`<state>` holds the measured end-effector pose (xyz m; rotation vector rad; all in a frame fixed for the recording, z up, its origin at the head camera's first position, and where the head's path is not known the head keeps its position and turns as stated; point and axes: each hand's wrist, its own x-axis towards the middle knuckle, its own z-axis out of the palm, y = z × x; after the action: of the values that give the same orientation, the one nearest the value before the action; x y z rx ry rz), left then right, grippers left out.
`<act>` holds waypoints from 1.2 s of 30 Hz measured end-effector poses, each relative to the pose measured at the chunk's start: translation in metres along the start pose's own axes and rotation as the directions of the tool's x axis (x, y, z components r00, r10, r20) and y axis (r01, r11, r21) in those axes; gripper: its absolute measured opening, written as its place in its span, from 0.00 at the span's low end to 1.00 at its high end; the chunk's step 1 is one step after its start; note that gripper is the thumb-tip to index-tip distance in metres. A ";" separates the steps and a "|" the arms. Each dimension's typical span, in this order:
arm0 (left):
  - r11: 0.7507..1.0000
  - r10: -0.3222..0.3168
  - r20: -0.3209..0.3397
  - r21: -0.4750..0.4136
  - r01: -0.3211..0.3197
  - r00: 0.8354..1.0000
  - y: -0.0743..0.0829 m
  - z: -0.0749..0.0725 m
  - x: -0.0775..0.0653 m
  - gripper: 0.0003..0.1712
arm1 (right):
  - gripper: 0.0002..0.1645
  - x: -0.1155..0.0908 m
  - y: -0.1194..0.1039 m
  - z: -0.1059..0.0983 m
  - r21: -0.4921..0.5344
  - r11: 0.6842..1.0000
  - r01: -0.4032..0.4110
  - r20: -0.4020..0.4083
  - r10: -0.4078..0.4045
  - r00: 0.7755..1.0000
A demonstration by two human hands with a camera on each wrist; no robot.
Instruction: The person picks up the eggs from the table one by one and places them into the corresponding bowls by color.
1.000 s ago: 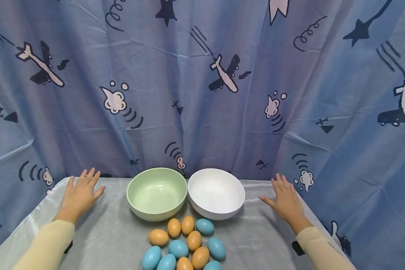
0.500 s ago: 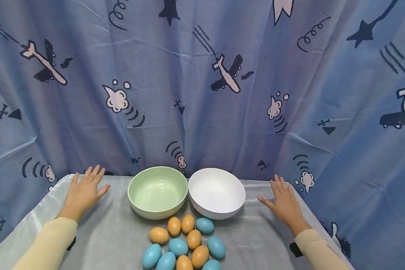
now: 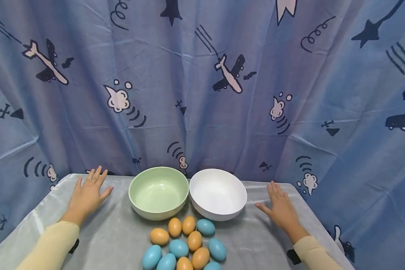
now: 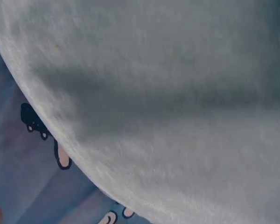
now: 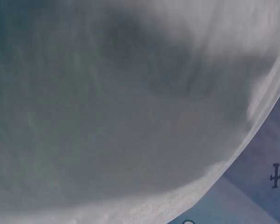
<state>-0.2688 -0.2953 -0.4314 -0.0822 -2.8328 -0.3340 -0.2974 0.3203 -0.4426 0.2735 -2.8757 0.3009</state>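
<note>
In the head view my left hand (image 3: 87,195) is held over the left side of the table, fingers straight and spread, with nothing in it. Over the right side my right hand (image 3: 282,208) is likewise flat and holds nothing. Between them stand a light green bowl (image 3: 158,193) and, right beside it, a white bowl (image 3: 218,194); no contents show in either. In front of the bowls lies a cluster of several orange eggs (image 3: 194,240) and several blue eggs (image 3: 217,249), some cut off by the lower frame edge.
A grey cloth (image 3: 104,232) covers the table. Behind it hangs a blue curtain (image 3: 202,112) printed with airplanes. Both wrist views show mostly the cloth (image 4: 177,163), its edge and hand shadows.
My left hand has shifted slightly right, and my right hand slightly left and down in the view. Bowls and eggs stay in place; the head view has moved a little.
</note>
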 end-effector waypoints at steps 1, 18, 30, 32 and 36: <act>1.000 -0.001 -0.004 -0.010 0.001 1.000 0.001 0.000 0.000 0.44 | 0.59 -0.001 -0.001 0.000 0.009 1.000 0.004 -0.001 -0.004 1.000; 0.985 -0.032 0.058 -0.168 0.042 0.998 0.019 0.016 -0.005 0.46 | 0.61 -0.014 -0.018 0.010 0.114 0.992 0.045 0.017 -0.047 0.999; 0.939 -0.056 0.087 -0.335 0.082 0.995 0.038 0.021 -0.005 0.44 | 0.61 -0.026 -0.028 0.005 0.212 0.977 -0.006 0.073 -0.010 0.997; 0.936 -0.058 0.097 -0.341 0.088 0.994 0.039 0.022 -0.004 0.44 | 0.61 -0.028 -0.031 0.003 0.239 0.971 -0.026 0.084 0.006 0.996; 0.934 -0.061 0.111 -0.345 0.096 0.992 0.040 0.023 -0.004 0.46 | 0.62 -0.034 -0.041 -0.003 0.288 0.955 -0.066 0.113 0.035 0.993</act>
<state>-0.2674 -0.2510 -0.4456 -0.0594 -2.8442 -0.8740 -0.2560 0.2871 -0.4406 0.2751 -2.9405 0.7453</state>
